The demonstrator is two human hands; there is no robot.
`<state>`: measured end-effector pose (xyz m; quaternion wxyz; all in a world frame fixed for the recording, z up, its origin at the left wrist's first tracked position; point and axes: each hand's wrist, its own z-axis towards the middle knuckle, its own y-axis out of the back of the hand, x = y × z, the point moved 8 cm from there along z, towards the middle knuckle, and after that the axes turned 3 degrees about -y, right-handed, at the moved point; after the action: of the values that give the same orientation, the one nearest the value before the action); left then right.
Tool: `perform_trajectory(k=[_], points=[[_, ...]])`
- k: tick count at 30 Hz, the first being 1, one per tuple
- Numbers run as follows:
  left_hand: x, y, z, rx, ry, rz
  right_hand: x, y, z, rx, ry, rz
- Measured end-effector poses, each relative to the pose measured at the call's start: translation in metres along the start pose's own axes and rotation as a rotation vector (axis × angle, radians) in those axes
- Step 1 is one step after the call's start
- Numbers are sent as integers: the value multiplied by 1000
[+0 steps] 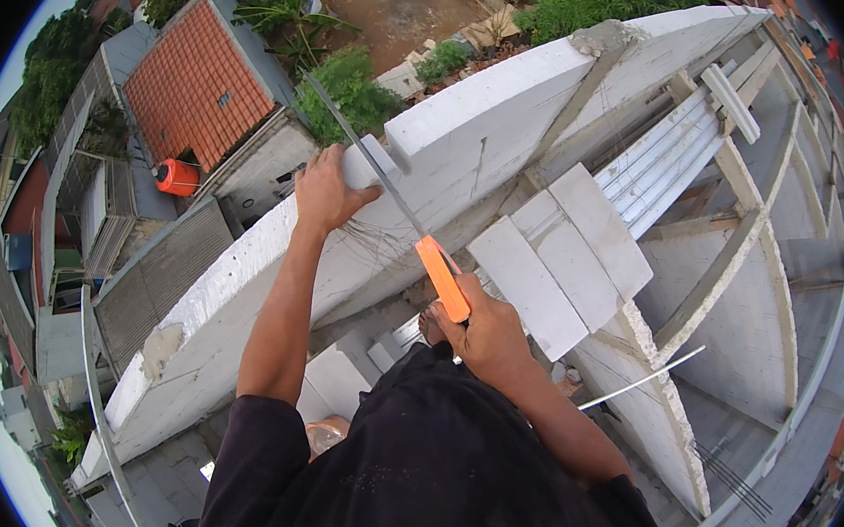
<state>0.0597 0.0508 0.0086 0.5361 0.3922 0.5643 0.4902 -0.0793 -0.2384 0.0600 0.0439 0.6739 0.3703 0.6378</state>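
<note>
My right hand (491, 335) is closed round the orange handle of a handsaw (443, 277). The saw's long blade runs up and to the left, lying across a small white lightweight block (357, 170). That block sits on top of a white block wall (486, 104), beside a higher stretch of it. My left hand (326, 190) grips the block on the left of the blade, thumb stretched toward the saw. Part of the block is hidden under the hand and blade.
Several pale blocks (558, 260) lie stacked to the right, near ribbed metal sheets (662, 154). A thin white rod (643, 378) sticks out at lower right. Past the wall, lower down, are a tiled roof (187, 77), an orange tank (177, 178) and greenery.
</note>
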Motion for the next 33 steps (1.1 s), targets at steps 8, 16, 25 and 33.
perform_trajectory(k=[8, 16, 25, 33], points=[[-1, -7, 3, 0, -21, 19, -2, 11, -8, -35, 60, 27], [-3, -1, 0, 43, -11, -6, 14, 26, -23, -36, 22, 4], [-2, -6, 2, 54, 3, 2, 17, 6, 10, -49, 2, 3], [-2, -8, 1, 25, -16, 3, 10, 0, 28, -90, 49, 3]])
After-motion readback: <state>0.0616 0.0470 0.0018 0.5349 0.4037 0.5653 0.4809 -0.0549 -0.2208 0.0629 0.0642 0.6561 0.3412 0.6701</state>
